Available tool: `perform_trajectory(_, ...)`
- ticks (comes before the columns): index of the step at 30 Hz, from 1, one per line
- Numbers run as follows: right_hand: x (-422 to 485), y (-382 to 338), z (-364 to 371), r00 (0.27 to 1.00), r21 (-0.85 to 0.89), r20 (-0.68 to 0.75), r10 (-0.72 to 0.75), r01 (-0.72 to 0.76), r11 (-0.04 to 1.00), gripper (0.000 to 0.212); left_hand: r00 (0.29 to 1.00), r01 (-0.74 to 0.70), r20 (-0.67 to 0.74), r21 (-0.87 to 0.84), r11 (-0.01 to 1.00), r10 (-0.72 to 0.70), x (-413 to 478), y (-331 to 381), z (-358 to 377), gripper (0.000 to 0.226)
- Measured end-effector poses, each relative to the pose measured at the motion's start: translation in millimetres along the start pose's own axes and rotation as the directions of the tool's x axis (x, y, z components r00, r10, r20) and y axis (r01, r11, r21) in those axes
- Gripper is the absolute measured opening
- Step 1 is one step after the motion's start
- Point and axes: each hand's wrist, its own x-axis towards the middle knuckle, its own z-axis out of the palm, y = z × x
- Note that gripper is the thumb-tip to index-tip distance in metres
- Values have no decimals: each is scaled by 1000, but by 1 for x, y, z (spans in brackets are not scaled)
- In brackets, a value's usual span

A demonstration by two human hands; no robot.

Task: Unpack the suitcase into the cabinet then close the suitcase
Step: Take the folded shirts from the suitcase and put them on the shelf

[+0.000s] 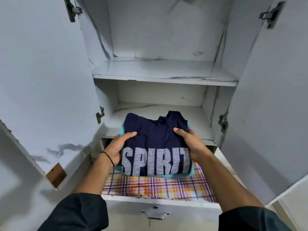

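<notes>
Navy shirt (155, 135) on teal garment (166, 176), gripped at both sides by left hand (116, 147) and right hand (191, 144), thumbs atop. Keep level; land square behind front edge of lower shelf (150, 109).

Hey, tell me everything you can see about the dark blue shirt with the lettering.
The navy T-shirt is folded into a flat rectangle of soft, slightly creased knit cloth. Its collar points toward the back of the cabinet; white striped letters reading SPIRIT cross the near end. It lies on a folded teal garment whose edges show around it. The left hand and right hand grip the stack's sides, thumbs on the navy cloth, over the open drawer with its plaid liner.
</notes>
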Motion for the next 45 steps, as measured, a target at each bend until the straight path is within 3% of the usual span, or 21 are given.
perform_trajectory(13, 113, 2, 33, 989, -17, 101, 109, -108, 994, 41, 993, 36, -110, -24, 999, -38, 81, 23, -26, 43)
perform_trajectory(19, 95, -38, 50, 993, -8, 92, 79, -79, 997, 38, 993, -98, -74, -6, 995, 97, 70, 69, -20, 43)
perform_trajectory(27, 26, -101, 76, 985, 13, 159, -64, 63, 998, 29, 948, -317, 5, -66, 946, 317, 1, 131, -1, 34)
perform_trajectory(33, 32, -149, 105, 962, 24, 174, -209, 208, 978, 20, 910, -414, 12, -42, 909, 415, 4, 183, 7, 39)
perform_trajectory(37, 63, -177, 122, 954, 29, 196, -225, 224, 974, 20, 924, -382, 20, -17, 924, 383, 31, 217, 6, 44)
perform_trajectory(41, 107, -199, 140, 965, -10, 188, -183, 188, 982, 32, 944, -329, 4, 53, 943, 329, 63, 250, 9, 40)
perform_trajectory(45, 146, -216, 153, 983, -41, 155, -103, 110, 993, 31, 948, -315, 4, 149, 937, 318, 93, 278, 14, 17)
